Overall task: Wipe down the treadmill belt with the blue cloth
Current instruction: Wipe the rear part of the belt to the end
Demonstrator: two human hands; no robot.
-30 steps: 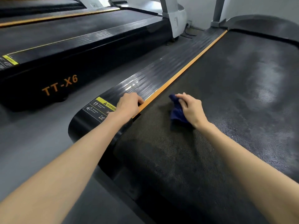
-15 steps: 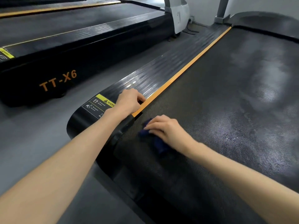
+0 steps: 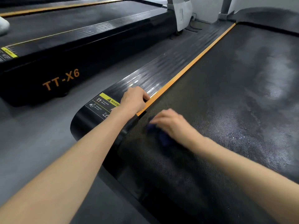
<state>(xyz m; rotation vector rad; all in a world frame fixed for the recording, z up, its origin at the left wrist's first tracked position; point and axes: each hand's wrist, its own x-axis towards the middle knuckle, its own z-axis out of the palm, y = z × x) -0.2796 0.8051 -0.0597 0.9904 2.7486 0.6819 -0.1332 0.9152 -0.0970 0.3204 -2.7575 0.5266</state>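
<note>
The black textured treadmill belt (image 3: 226,110) runs from the near right up to the far right, with pale dusty smears further up. A dark blue cloth (image 3: 159,135), bunched up, lies on the belt near its rear left corner. My right hand (image 3: 171,125) presses down on the cloth with its fingers laid over it, blurred from motion. My left hand (image 3: 133,99) rests with curled fingers on the ribbed black side rail (image 3: 161,75), beside the orange strip (image 3: 186,71) that borders the belt.
A yellow warning sticker (image 3: 103,102) marks the rail's rear end. A second treadmill labelled TT-X6 (image 3: 61,80) stands to the left across a strip of grey floor (image 3: 32,135). Grey uprights (image 3: 181,12) rise at the far end.
My right hand dragged the cloth back toward me along the belt's left edge, from beside the orange strip to the rear corner. My left hand stayed on the rail.
</note>
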